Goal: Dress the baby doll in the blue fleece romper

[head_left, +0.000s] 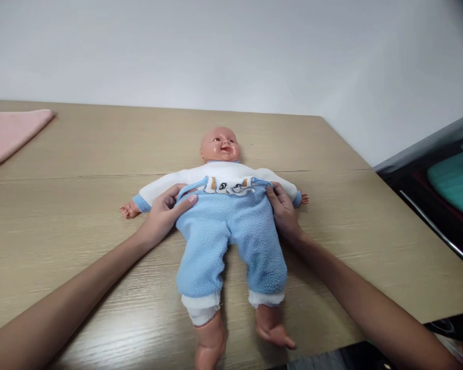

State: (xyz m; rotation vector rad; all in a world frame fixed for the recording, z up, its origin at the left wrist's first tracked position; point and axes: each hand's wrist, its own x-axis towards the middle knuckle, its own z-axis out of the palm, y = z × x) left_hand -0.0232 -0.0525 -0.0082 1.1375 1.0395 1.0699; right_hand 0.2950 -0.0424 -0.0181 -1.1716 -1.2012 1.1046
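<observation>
A plain, pale gray-white wall (231, 56) is rising behind a light wood-grain table (100, 139), its tone dimming toward the upper right. A thin seam (100, 176) is running across the tabletop, while light is casting a whitish sheen (127, 318) over the near left of the surface. Beyond the table's right edge, a dark-framed furnishing (405, 177), its kind unclear, is showing a teal surface (457, 180).

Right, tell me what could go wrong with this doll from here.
The left hand and right hand pinch opposite sides of the blue trousers at the waist, so an uneven pull might twist them.
The doll lies loose on the table, so a hard tug could drag it along.
</observation>
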